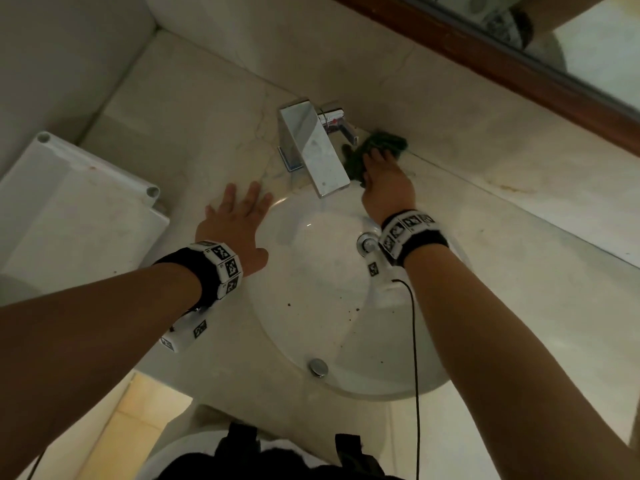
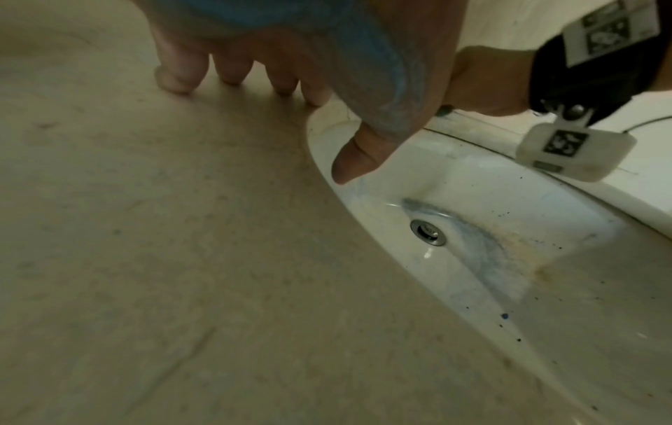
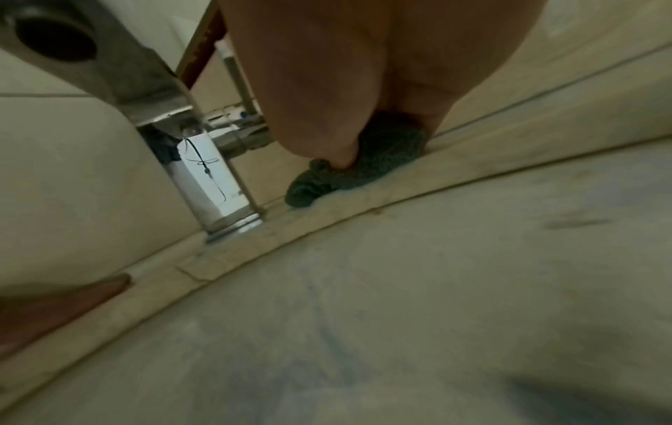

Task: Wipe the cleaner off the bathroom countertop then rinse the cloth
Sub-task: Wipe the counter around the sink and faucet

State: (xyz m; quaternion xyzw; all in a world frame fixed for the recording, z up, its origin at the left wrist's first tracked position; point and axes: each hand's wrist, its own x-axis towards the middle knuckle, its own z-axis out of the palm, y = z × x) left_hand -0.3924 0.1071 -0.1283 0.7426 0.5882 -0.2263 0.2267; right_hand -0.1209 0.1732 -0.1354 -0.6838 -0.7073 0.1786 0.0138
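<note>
Right hand (image 1: 388,183) pressed the dark green cloth (image 1: 381,145) onto the worktop (image 1: 519,230), grip curled over it, beside the tap (image 1: 311,147). Left hand (image 1: 235,220) lay flat, grip spread, by the sink (image 1: 332,382).

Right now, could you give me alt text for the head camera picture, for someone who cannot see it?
A person's right hand presses a dark green cloth onto the beige countertop beside a chrome faucet. Their left hand rests flat, fingers spread, at the white sink's left edge.
</note>
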